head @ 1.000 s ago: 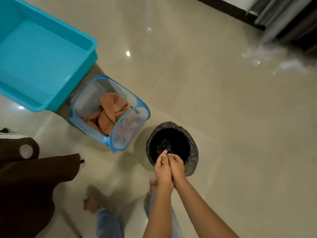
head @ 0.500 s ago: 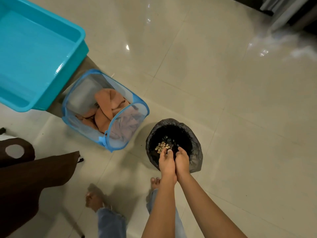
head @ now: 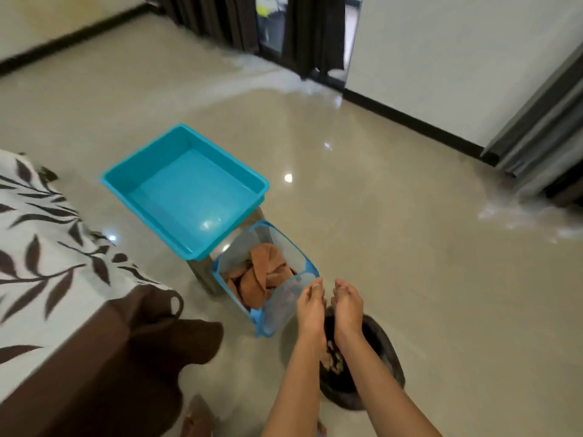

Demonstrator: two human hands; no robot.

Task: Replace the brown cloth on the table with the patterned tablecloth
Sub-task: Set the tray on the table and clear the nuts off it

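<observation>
A white tablecloth with a dark leaf pattern point(head: 34, 247) covers the table at the left. A brown cloth point(head: 132, 351) hangs off the table's near corner, below the patterned one. My left hand point(head: 310, 305) and my right hand point(head: 348, 302) hover side by side, slightly apart, above a black bin bag point(head: 383, 367). Both have relaxed fingers and hold nothing. Small pale crumbs point(head: 332, 357) lie inside the bag between my forearms.
A blue mesh hamper point(head: 303, 263) with orange cloths stands left of the bin. Behind it a turquoise plastic tub point(head: 186, 190) rests on a stool. Glossy tiled floor spreads to the right; dark curtains hang at the back and far right.
My hands, pressed together a second ago, tipped crumbs into the black bag and have now parted. The view has lifted, bringing the patterned tablecloth and the room into sight.
</observation>
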